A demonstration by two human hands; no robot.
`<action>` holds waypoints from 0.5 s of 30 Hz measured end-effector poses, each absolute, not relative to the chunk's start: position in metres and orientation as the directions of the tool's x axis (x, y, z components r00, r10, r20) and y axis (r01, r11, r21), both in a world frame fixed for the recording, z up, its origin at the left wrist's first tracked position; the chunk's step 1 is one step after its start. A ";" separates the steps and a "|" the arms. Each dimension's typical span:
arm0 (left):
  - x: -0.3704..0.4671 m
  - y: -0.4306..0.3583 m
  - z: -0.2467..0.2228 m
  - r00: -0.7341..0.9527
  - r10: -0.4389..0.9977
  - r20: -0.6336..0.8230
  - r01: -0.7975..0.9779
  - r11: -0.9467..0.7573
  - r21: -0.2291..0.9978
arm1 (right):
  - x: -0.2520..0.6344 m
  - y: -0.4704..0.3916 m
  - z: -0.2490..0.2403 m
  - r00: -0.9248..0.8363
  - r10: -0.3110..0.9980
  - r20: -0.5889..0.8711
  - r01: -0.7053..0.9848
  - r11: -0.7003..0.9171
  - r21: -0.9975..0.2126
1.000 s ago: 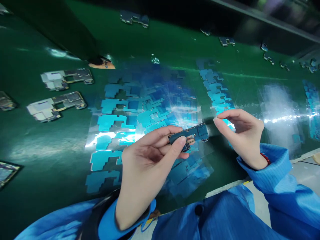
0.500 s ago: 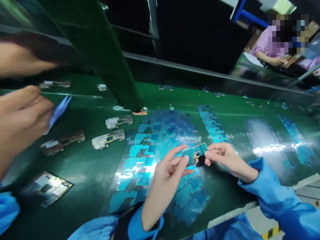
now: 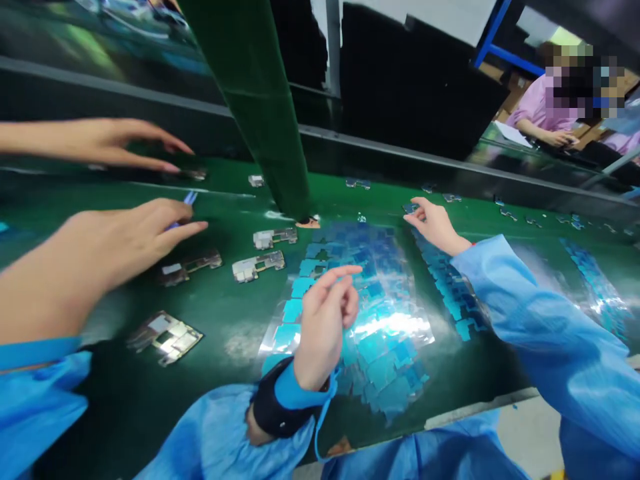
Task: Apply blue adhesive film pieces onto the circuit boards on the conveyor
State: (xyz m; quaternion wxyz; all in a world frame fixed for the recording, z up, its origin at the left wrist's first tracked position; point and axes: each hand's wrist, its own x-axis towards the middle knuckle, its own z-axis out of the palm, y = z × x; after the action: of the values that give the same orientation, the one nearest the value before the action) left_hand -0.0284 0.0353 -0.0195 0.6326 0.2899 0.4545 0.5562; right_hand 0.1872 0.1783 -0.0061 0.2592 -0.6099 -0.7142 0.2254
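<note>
So here's the broad, glossy green tabletop (image 3: 240, 407), its pale near edge (image 3: 480, 408) right by the person's lap and a dark rail (image 3: 380, 153) closing off the far side. A thick, slanting dark-green post (image 3: 265, 113) comes down at the back, left of the work, so room there is tight. In the middle lies the wide spread of shiny blue cut-out films (image 3: 387, 363); right of it, past a green lane of tabletop, runs a narrow column of overlapping blue film pieces (image 3: 443, 280).

Now the hands! The left hand (image 3: 325, 310) hangs over the big spread, fingers loosely curled, index pointing out, nothing visible in it. The right hand (image 3: 436, 228) is stretched to the far side, thumb and fingertips narrow around a small dark-blue circuit board (image 3: 410, 209), just beyond the column's top (pinched or just touched, I can't tell). It looks like the handling at the back row is in hand; I'd say this calls for light fingers, since another small blue-black board (image 3: 453, 198) sits near, on its right.
</note>
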 end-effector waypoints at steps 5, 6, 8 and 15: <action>-0.031 0.035 -0.014 -0.146 0.956 -0.253 -0.500 0.149 0.853 | 0.168 0.070 -0.023 -0.729 0.684 -0.021 0.600 0.624 -0.500; -0.030 0.035 -0.014 -0.147 0.958 -0.248 -0.489 0.147 0.860 | 0.167 0.055 -0.028 -0.772 0.635 -0.034 0.578 0.677 -0.456; -0.029 0.034 -0.015 -0.123 0.964 -0.235 -0.436 0.160 0.885 | 0.169 0.038 -0.038 -0.778 0.628 -0.011 0.585 0.719 -0.375; -0.029 0.037 -0.027 0.090 0.978 -0.189 0.011 0.189 0.982 | 0.184 0.048 -0.030 -0.678 0.684 0.267 0.544 0.712 -0.443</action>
State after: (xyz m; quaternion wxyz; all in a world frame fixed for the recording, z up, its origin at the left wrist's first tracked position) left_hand -0.0289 0.0369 -0.0267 0.5669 0.4729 0.5226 0.4265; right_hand 0.1841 0.0480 -0.0301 0.2111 -0.3410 -0.9009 0.1657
